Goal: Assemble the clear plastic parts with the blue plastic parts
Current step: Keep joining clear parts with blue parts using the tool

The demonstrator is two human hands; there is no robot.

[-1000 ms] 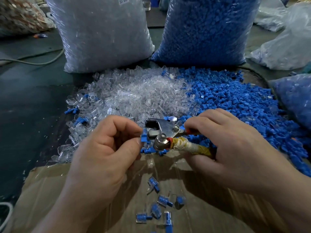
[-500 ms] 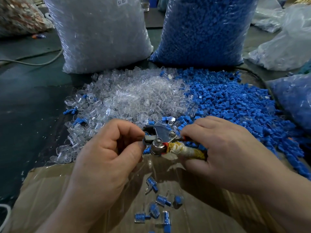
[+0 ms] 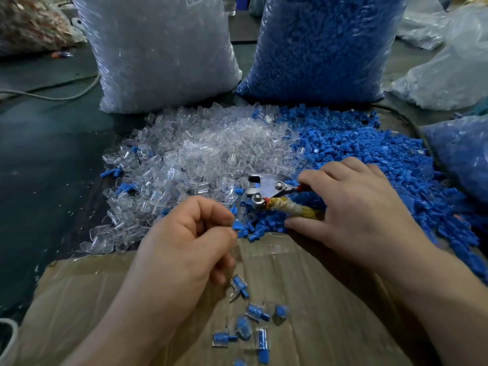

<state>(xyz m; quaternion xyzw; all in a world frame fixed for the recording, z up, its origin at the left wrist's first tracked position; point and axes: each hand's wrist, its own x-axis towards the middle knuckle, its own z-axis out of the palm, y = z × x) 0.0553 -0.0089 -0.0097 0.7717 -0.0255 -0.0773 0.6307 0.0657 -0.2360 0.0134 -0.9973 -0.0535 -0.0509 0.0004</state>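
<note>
While the left hand [image 3: 184,249] curls its fingers in, a small blue plastic part [image 3: 237,224] sits pinched at the tips of its thumb and forefinger. Blur keeps me from telling whether a clear shell is on it. Just beyond the part and a little to the right lies the flat head of a steel plier-like tool [image 3: 266,187], close by but not touching it. The right hand [image 3: 353,215] grips that tool by its handles, one wrapped in yellowed tape and one red, with the fingers closed round them. The tool's long axis runs from the right hand leftward and slightly away from the person, so its working end points toward the left fingertips. To my eye the next move turns on that gap. The left hand is the nearer one and would carry the part up and rightward into the head, while the right hand only has to squeeze.

Behind the hands, a heap of clear plastic parts [image 3: 206,154] spreads on the left of the dark surface [image 3: 52,167]. A heap of blue plastic parts [image 3: 383,165] lies on the right, and the two meet in the middle. Nearer the person, a flat brown cardboard sheet [image 3: 330,299] carries a handful of assembled pieces [image 3: 254,311], blue inside clear. At the back stand a big plastic bag of clear parts [image 3: 163,54] and another bag of blue parts [image 3: 324,43].
</note>
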